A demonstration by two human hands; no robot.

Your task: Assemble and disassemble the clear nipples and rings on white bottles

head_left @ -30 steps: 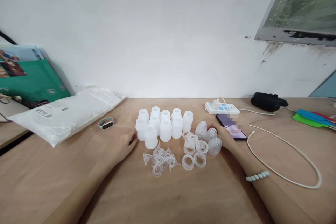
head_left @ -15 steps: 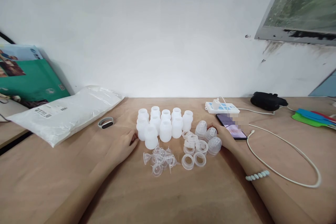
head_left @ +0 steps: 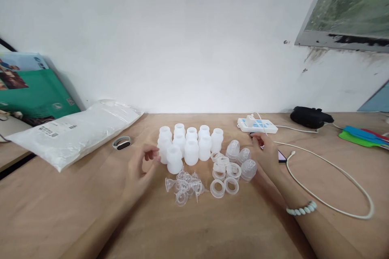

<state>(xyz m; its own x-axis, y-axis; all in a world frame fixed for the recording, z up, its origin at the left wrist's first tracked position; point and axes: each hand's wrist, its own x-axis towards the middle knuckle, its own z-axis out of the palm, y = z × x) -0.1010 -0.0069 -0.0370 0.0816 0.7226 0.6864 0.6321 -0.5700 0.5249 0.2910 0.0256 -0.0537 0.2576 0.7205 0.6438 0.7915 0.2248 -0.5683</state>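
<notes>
Several small milky white bottles (head_left: 191, 151) stand open-topped in a cluster at the middle. Just left of them is my left hand (head_left: 142, 168), its fingers loosely curled and apart, holding nothing. In front of the bottles lies a pile of clear bottle nipples (head_left: 184, 186). Clear screw rings (head_left: 217, 188) are heaped to their right, beside three clear domed caps (head_left: 248, 169). Raised over the phone (head_left: 282, 156) and right of the caps is my right hand (head_left: 266, 153), fingers bent and apart with nothing visible in them. It covers most of the phone.
A white power strip (head_left: 257, 125) with a plug lies near the wall, and a white cable (head_left: 334, 170) loops at the right. Also about are a black case (head_left: 311, 117), coloured flat pieces (head_left: 361, 134), a fitness band (head_left: 122, 143) and a white plastic parcel (head_left: 82, 129).
My left hand has lifted slightly away from the bottles and its fingers have spread. My right hand has moved from behind the caps up and right, over the phone. The laid-out parts stay put.
</notes>
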